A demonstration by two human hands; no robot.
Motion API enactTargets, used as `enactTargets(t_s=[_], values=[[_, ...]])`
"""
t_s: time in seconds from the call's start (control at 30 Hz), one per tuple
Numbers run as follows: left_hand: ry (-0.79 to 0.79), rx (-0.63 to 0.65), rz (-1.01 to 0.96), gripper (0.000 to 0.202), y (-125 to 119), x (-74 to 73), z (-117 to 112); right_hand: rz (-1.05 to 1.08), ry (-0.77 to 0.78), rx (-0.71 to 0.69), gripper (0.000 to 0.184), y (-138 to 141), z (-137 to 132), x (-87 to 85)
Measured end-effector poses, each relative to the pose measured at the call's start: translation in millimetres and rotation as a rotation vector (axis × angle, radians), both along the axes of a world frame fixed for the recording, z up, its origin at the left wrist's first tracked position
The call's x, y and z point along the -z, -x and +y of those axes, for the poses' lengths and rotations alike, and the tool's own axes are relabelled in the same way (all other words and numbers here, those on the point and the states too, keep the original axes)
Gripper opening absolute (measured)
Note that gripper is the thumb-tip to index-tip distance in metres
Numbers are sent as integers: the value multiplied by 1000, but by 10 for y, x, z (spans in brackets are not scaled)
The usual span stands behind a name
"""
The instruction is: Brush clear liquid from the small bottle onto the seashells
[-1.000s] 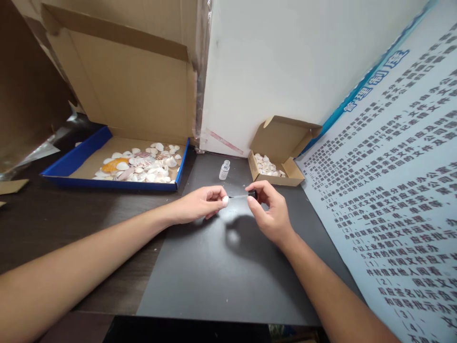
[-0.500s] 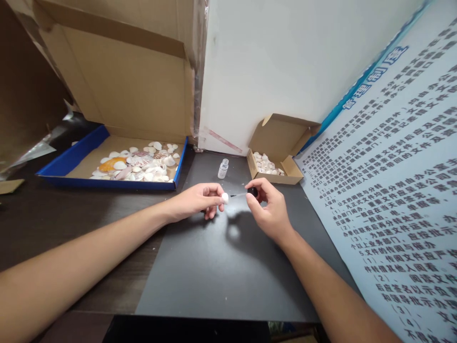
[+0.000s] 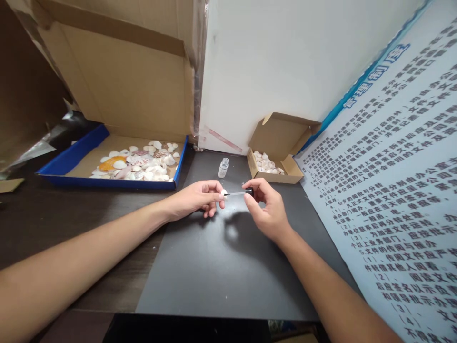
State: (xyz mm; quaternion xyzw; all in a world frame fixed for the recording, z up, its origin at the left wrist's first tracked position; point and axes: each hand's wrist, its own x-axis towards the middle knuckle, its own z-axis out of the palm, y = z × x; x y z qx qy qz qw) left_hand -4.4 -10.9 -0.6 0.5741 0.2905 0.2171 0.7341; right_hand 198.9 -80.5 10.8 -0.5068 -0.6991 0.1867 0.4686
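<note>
Pinched in my left hand (image 3: 200, 199) is a small white seashell (image 3: 224, 193), partly covered by the fingertips. My right hand (image 3: 266, 205) grips the black cap of a thin brush (image 3: 235, 194), whose clear stem points left. The brush's dark tip overlaps the shell and seems to touch it. Beyond both hands, a small clear glass bottle (image 3: 223, 168) with a white label stands upright, its cap off.
At the left, an open cardboard box with blue sides (image 3: 85, 182) holds many shells, one of them orange. A smaller open cardboard box (image 3: 293, 172) with white shells stands at the back right. Under my hands lies a dark grey mat (image 3: 221, 281). A printed board (image 3: 403, 157) rises on the right.
The brush has moved slightly left and up, so its tip now lies over the shell instead of just beside it. My left hand has shifted only a little.
</note>
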Motion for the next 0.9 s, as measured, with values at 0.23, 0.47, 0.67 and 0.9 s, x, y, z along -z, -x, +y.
enactTargets(t_s=[0.23, 0.47, 0.67, 0.9], values=[[27, -11, -3, 24, 8, -9, 1, 41, -12, -3, 11, -19, 15, -13], [82, -75, -66, 20, 28, -19, -4, 2, -25, 46, 10, -5, -1, -16], [66, -133, -82, 24, 15, -21, -12, -6, -5, 17, 9, 12, -8, -15], [26, -174, -47, 25, -4, 0, -20, 25, -52, 11, 10, 16, -20, -26]])
